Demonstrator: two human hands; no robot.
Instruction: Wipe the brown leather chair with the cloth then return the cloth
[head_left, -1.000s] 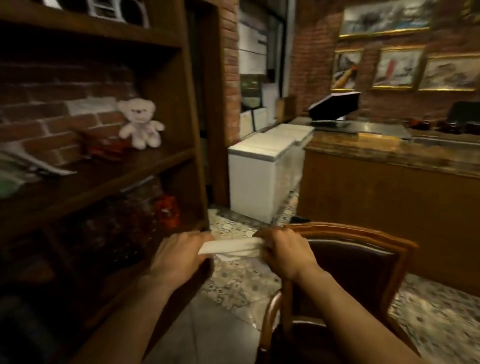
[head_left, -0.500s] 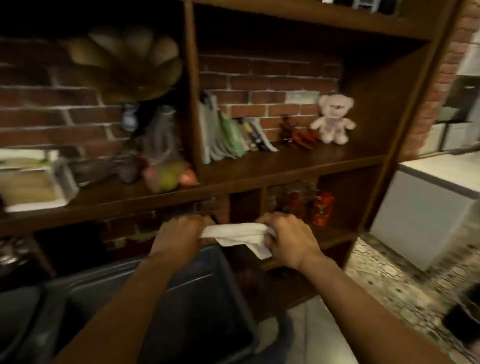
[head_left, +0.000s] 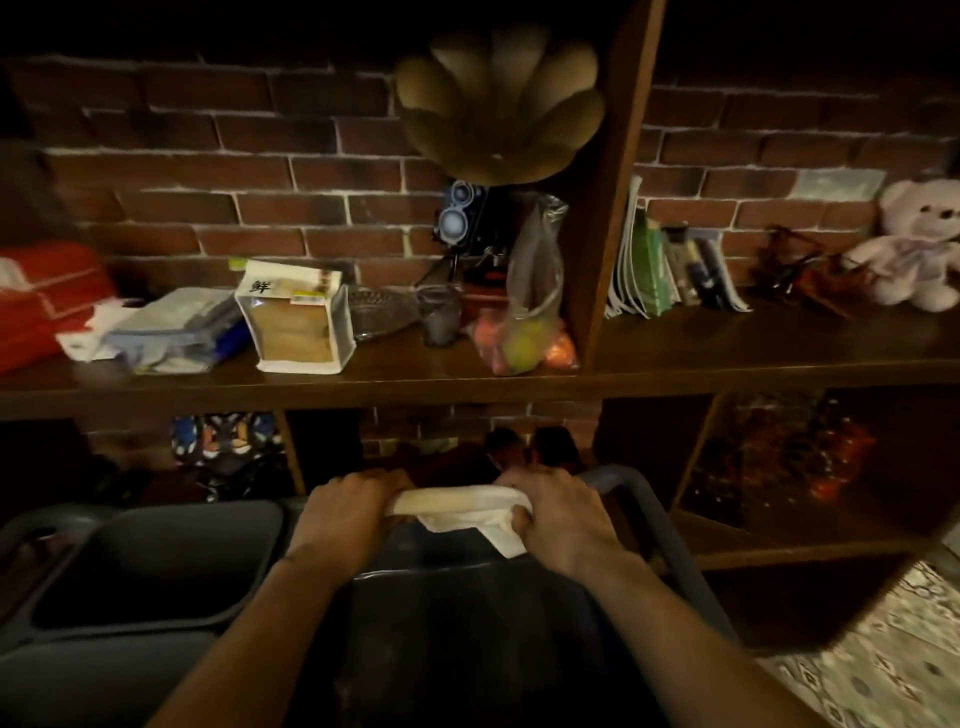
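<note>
A dark wooden shelf unit (head_left: 467, 382) against a brick wall fills the upper two thirds of the frame, its board crowded with packets, books and a soft toy; below it, in the lower centre, sit two dark bins, and the brown leather chair is nowhere in view. The cloth (head_left: 467, 512) hangs low in the centre of the frame, over the open mouth of the right-hand bin (head_left: 519, 613), stretched between both hands with its long axis running left to right and a loose corner drooping toward the lower right. The left hand (head_left: 348, 512) is fisted on its left end, the right hand (head_left: 558, 512) bunched round its right end. Both forearms reach up from the bottom edge, knuckles up, equally near it. Judging by this, the cloth is on its way back, and the shelf lies up and ahead of the grip.
</note>
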